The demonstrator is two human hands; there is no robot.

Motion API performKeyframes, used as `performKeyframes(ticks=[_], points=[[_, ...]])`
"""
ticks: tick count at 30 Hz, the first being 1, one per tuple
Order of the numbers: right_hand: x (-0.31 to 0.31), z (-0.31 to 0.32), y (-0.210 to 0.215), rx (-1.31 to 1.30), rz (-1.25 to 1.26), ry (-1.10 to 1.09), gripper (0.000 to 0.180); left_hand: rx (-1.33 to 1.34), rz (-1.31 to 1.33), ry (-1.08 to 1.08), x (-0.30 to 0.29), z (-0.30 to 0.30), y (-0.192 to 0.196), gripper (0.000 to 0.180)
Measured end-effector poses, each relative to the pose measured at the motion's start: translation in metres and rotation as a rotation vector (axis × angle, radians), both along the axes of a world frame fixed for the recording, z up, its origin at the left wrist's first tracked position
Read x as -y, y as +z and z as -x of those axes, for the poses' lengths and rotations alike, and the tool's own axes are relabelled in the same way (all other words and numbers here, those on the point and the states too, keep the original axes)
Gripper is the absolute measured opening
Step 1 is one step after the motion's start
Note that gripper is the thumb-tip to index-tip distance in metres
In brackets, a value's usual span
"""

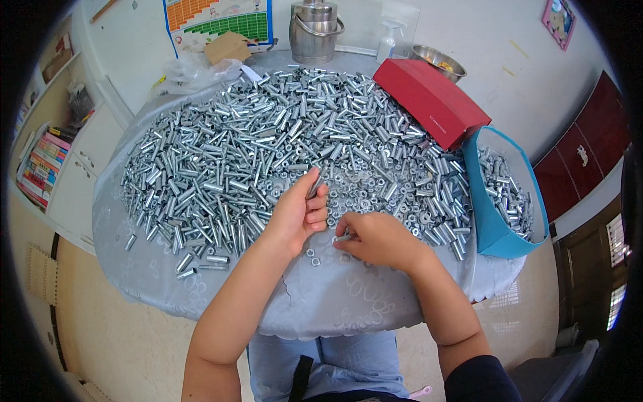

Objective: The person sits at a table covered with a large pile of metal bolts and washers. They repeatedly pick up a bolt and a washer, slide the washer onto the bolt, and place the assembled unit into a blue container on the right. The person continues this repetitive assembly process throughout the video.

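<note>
My left hand (298, 208) is closed around a short silvery metal rod (315, 186), whose upper end shows past the thumb. I cannot make out whether it is a bolt or a sleeve. Just to the right and nearer me, my right hand (375, 240) pinches a small metal piece (342, 238) that looks like a nut, partly hidden by the fingers. Two loose nuts (315, 262) lie on the cloth below the hands. Beyond them spreads a big heap of metal sleeves and bolts (234, 147), with nuts and washers (368, 191) in its middle.
A grey patterned cloth (321, 315) covers the table. At the right stand a blue bin (512, 248) of bolt parts and a red box (435, 100). Along the back are a steel pot (313, 37), a spray bottle (388, 43), a metal bowl (429, 53) and a plastic bag (194, 74).
</note>
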State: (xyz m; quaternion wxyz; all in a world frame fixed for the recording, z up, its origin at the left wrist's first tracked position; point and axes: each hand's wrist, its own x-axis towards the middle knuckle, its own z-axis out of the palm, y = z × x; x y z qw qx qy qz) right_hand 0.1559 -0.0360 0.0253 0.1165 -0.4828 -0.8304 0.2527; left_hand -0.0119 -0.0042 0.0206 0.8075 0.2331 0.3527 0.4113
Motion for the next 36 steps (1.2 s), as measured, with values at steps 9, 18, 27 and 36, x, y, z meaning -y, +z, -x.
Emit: performKeyframes(ticks=[9,18,27,36], points=[[-0.001,-0.002,-0.007,-0.108,-0.065,0.064,0.019,0.004,-0.009,0.007,-0.001,0.002,-0.002,0.035],[0.002,-0.002,0.007,-0.037,0.050,0.105,0.020,-0.010,-0.002,0.016,-0.001,0.002,0.001,0.036],[0.000,-0.009,0.008,-0.119,-0.060,0.028,0.017,-0.010,-0.003,0.004,-0.002,0.000,-0.002,0.034],[-0.003,-0.008,0.014,-0.490,-0.379,-0.342,0.014,-0.133,-0.037,-0.107,0.007,-0.008,-0.001,0.037]])
